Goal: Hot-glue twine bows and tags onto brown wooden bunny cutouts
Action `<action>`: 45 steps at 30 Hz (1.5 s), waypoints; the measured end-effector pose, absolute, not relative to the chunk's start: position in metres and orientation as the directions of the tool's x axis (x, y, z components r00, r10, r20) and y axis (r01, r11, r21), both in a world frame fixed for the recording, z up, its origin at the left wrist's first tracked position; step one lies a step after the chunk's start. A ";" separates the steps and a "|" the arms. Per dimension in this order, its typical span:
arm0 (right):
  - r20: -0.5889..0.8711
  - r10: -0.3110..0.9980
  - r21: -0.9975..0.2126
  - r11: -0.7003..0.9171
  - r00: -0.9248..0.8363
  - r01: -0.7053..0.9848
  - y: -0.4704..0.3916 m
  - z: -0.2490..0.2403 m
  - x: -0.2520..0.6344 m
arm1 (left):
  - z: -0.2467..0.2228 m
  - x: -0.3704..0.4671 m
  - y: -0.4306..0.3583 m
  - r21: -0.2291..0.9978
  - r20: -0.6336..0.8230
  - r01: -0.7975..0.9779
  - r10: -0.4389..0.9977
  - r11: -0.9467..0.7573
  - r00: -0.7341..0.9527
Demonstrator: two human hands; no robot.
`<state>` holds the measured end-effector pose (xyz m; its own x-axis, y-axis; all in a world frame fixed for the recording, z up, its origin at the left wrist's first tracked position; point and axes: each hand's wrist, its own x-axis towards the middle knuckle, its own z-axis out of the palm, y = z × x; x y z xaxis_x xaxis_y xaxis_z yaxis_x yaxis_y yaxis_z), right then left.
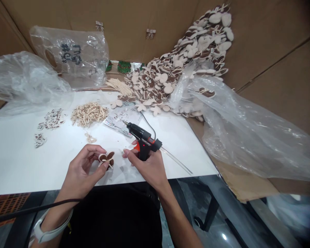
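Note:
Near the front edge of the white table (pixel 15 165), my left hand (pixel 86 167) pinches a small brown and cream felt piece (pixel 110 156) with a cream bow on it. To its right, my right hand (pixel 147 163) is wrapped round the handle of a black glue gun (pixel 141 134). The gun's nozzle points up and left, a red light shows on its body, and a clear glue stick (pixel 177 160) sticks out of the back. Beyond my left hand lie a few loose cream bows (pixel 90 138) and a larger heap of cream bows (pixel 89 114).
Small printed tags (pixel 51 119) lie in two groups at the left. A big pile of brown and cream felt pieces (pixel 167 75) rises at the back right beside a clear plastic bag (pixel 243 120). More plastic bags (pixel 23 79) stand back left. A dark cord crosses my left wrist.

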<state>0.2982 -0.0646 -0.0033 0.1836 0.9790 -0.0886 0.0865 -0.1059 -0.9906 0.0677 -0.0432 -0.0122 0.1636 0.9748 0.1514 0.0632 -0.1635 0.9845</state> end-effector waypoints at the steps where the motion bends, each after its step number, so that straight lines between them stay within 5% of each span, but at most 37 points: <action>1: -0.088 0.979 -0.990 -0.106 0.185 0.090 -0.065 -0.003 0.298 | -0.012 0.067 -0.044 0.985 0.150 0.066 0.975 -0.162 0.164; 14: -0.088 0.979 -0.991 -0.106 0.185 0.085 -0.065 -0.004 0.299 | -0.007 0.073 -0.047 0.992 0.113 -0.064 0.989 -0.107 0.098; 45: -0.070 0.990 -0.993 -0.081 0.123 0.087 -0.067 -0.001 0.303 | -0.006 0.074 -0.046 0.992 0.106 -0.068 0.994 -0.105 0.020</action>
